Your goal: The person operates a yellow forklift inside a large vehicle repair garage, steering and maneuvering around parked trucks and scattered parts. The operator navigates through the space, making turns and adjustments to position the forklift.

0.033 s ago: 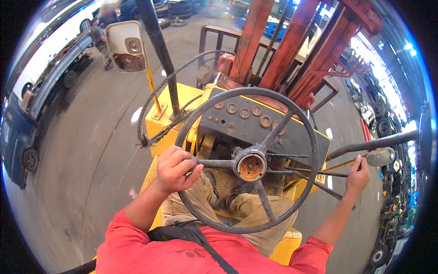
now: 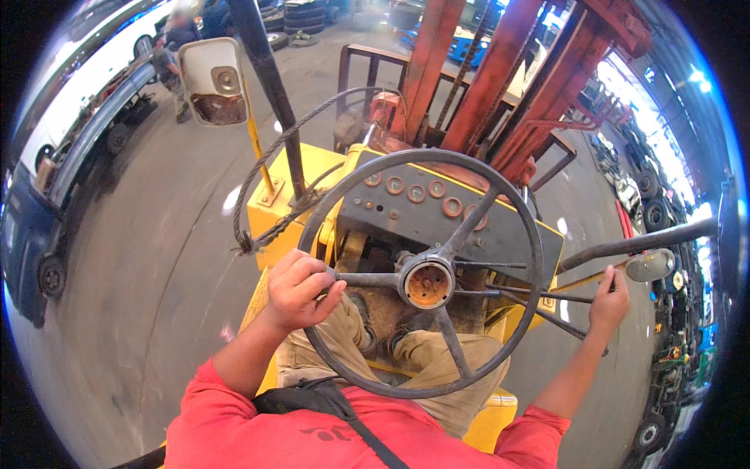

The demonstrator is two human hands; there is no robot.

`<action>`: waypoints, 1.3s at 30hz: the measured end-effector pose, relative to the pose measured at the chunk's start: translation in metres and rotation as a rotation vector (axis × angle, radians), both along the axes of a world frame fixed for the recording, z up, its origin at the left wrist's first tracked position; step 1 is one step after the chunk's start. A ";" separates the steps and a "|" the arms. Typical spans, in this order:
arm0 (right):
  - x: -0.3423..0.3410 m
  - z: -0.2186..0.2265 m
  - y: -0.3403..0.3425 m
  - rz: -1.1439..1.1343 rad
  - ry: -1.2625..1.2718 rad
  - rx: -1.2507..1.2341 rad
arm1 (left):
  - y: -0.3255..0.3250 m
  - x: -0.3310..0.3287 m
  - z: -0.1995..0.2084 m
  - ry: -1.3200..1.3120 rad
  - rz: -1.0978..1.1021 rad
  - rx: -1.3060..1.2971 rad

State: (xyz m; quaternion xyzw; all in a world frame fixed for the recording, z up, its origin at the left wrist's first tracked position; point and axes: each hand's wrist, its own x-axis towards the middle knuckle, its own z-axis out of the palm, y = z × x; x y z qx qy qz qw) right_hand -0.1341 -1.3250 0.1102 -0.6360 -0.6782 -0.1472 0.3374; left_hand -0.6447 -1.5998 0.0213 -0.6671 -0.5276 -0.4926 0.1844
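I sit at the controls of a yellow forklift, my legs below a large black steering wheel [image 2: 473, 221] with a rusty, uncovered hub [image 2: 427, 284]. My left hand [image 2: 300, 291] is closed round the wheel's left side, where a spoke meets the rim. Out to the right, my right hand [image 2: 609, 298] grips the end of a thin black control lever [image 2: 569, 297]. A second lever [image 2: 559, 322] runs just beneath it, untouched. Behind the wheel is a dark dashboard [image 2: 492, 248] with several round, red-rimmed gauges [image 2: 416, 191].
Ahead rises the red mast [image 2: 500, 74]. A looped wire rope [image 2: 241, 187] hangs by the left post, near a mirror [image 2: 215, 82]. Another person [image 2: 169, 70] stands at the far left, by parked vehicles. A dark vehicle [image 2: 30, 250] is at left; wheels and parts [image 2: 655, 213] line the right.
The whole view has shifted very slightly. Both hands keep their places on the wheel and the lever.
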 end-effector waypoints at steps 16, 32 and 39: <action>-0.049 -0.226 -0.134 0.374 1.232 -0.013 | -0.002 0.006 0.000 0.005 0.028 -0.018; -0.207 -0.388 0.029 0.426 1.474 -1.293 | 0.002 -0.076 -0.026 -1.250 0.109 -0.115; -0.218 -0.412 0.039 0.487 1.675 -1.392 | 0.051 -0.063 0.035 -0.957 -0.082 -0.117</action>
